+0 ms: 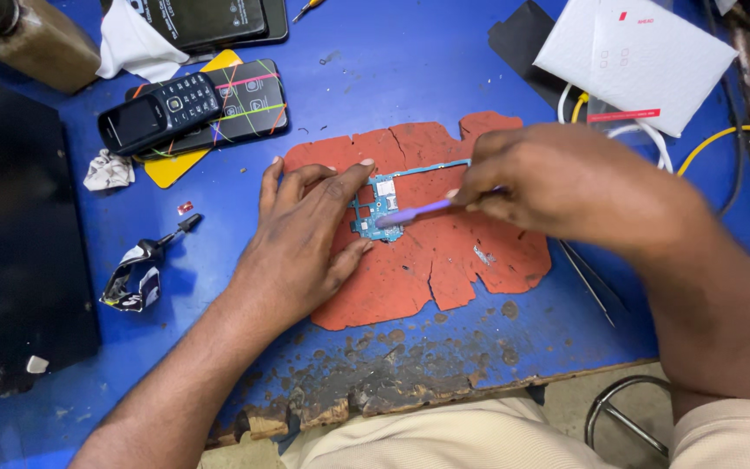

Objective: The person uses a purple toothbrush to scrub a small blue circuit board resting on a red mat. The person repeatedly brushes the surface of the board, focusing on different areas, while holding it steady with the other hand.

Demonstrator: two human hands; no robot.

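Right now the left hand [305, 234] is lying flat with spread fingers, pinning a small circuit board [378, 208] on the red mat [444, 260] near the tabletop's [410, 78] front edge. The right hand [557, 187] is pinching a purple brush [414, 211], its tip touching the board. A black phone [160, 111] is lying toward the far left corner, well apart.

On the worn royal-blue tabletop [444, 69], scuffed brown along its near edge, lies a cracked brick-red rubber mat [444, 260]. At the mat's centre sit a teal-blue printed circuit board [373, 213] with silver patches and a lilac plastic brush [414, 211]. Left of the mat lie a black keypad phone [160, 113] and a yellow card [175, 165]. Right of the mat lies a white padded envelope [635, 56] with red marks.
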